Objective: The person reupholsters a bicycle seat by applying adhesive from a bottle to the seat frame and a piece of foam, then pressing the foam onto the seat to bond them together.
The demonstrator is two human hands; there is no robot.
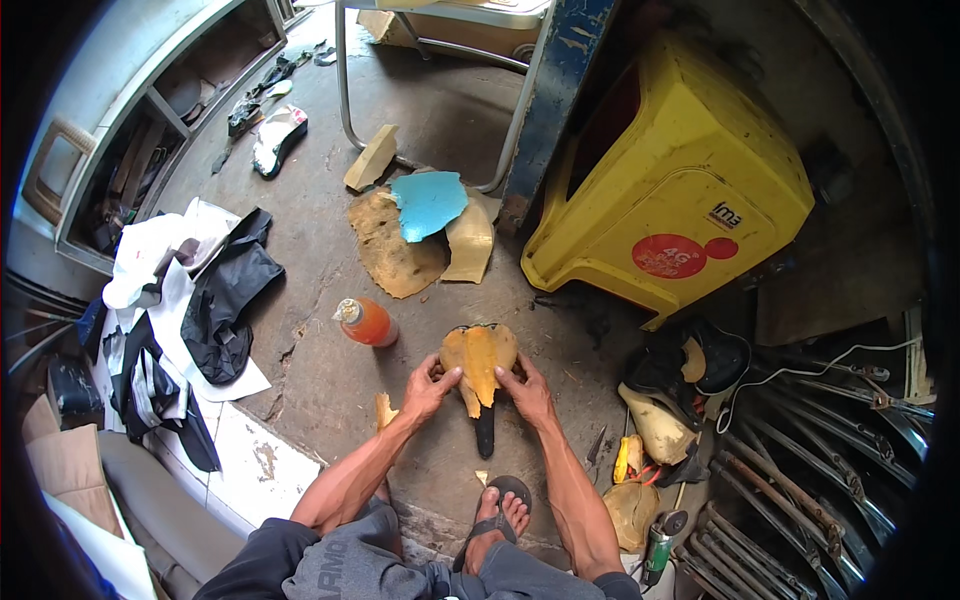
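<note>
Both hands grip a tan, flat sheet piece [452, 350] with torn edges and a yellow-orange strip [482, 355] down its middle; I cannot tell its exact kind. My left hand [430, 387] pinches its left edge, thumb on top, fingers partly hidden. At the right edge my right hand [528, 390] is closed in the same way. From under the piece a black tapered end [485, 432] points toward me; how it joins the piece is hidden. Just beyond my left hand stands a bottle of orange-red liquid [368, 322].
Ahead lie tan sheet scraps [395, 255] with a blue piece [427, 205] on top. A yellow plastic stool [690, 190] lies tipped at right. Black and white scraps [215, 310] cover the left side. Metal rods [800, 470] and a green power tool [659, 550] are near right.
</note>
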